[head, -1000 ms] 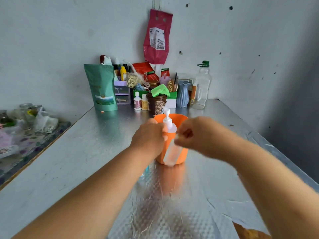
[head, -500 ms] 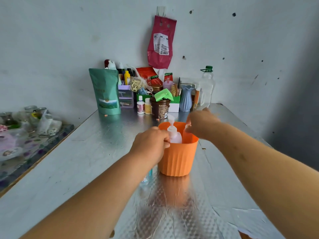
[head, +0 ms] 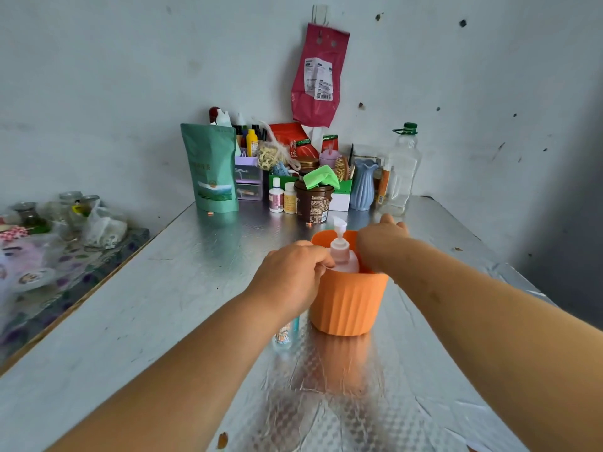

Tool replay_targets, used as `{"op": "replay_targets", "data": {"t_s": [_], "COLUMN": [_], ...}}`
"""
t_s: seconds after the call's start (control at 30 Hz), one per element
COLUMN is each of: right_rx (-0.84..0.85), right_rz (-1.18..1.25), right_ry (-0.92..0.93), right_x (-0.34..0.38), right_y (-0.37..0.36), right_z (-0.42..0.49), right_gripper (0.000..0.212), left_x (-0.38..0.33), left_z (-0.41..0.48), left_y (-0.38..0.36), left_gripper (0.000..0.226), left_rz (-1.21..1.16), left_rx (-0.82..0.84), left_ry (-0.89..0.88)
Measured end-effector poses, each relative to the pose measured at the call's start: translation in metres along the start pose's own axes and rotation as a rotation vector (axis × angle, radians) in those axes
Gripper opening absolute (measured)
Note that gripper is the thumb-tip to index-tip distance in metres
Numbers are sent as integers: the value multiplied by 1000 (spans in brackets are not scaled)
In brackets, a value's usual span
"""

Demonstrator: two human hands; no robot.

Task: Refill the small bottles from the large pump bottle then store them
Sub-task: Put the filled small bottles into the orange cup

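- up close, the left hand [head: 290, 278] has its fingers [head: 321, 261] curled tightly at the near-left rim of the ribbed orange plastic pot [head: 346, 305], with the fingertips against the shoulder of the pump bottle; i cannot tell whether they grip the rim, the bottle or both.
- the right hand [head: 380, 241] is over the right side of the pot, back of the hand up, and its fingers [head: 403, 227] reach past the far rim; the palm side is hidden, so i cannot tell how far they are spread or whether they hold anything.
- the large pump bottle of pink liquid with a white pump head [head: 342, 256] stands upright inside the pot, between the two hands, its nozzle above the rim.
- a small clear bottle with a printed label [head: 284, 337] lies on the table just beside the pot on its left, partly hidden under the left wrist.
- the pot sits on the silvery foil-covered table [head: 163, 305].
- at the far edge, against the wall, stand a green stand-up pouch [head: 213, 171], two small white bottles [head: 276, 195], a brown tub [head: 312, 203] with a green cloth [head: 321, 177] on it, a ribbed blue vase [head: 363, 187] and a tall clear bottle with a green cap [head: 399, 171].
- a pink plastic bag [head: 318, 76] hangs on the wall above them.
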State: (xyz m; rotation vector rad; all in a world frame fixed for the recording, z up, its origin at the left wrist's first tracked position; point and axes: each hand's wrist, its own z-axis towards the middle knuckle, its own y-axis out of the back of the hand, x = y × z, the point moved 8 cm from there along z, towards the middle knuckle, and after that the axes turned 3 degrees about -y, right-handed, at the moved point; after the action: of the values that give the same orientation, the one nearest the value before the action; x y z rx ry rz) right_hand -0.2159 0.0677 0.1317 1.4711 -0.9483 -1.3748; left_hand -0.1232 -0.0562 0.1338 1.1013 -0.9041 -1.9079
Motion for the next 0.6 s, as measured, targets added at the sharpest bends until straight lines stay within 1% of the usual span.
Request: {"op": "replay_targets", "data": {"t_s": [0.1,0.2,0.23,0.33,0.4,0.43,0.5,0.53,0.6], "right_rx": [32,4,-24,-175,-322,-398,-486,-475,-340], "right_rz": [-6,22,60,178,277,368,553,597,557], "right_ry": [2,-23,-46,-97,-23,34,160,224,324], "right_x": [1,-4,-7,-14,-6,0,15,26,51], "right_y": [-3,3,8,38,64,78,97,102,94], "right_z": [1,-2,-3,-16,-33,-46,-73,-85,-97], "right_gripper": [22,7,7,21,22,21,19,18,20], "left_x": [9,22,27,42,51,55,63,67,72], "left_z": [-1,-3,-3,-5,-8,-9,-13,-16,-18], "left_y": [9,18,21,27,30,32,35,36,36], "left_gripper": [25,25,24,26,28,29,31,32,33], "left_rz": [-15,-43,-52,-65,-62,-55,-45,-43,-35], "left_rx": [-41,-84,-97,-117,-128,-136,-148,-149,-146], "left_ry": [48,122,147,229,284,307,347,366,390]}}
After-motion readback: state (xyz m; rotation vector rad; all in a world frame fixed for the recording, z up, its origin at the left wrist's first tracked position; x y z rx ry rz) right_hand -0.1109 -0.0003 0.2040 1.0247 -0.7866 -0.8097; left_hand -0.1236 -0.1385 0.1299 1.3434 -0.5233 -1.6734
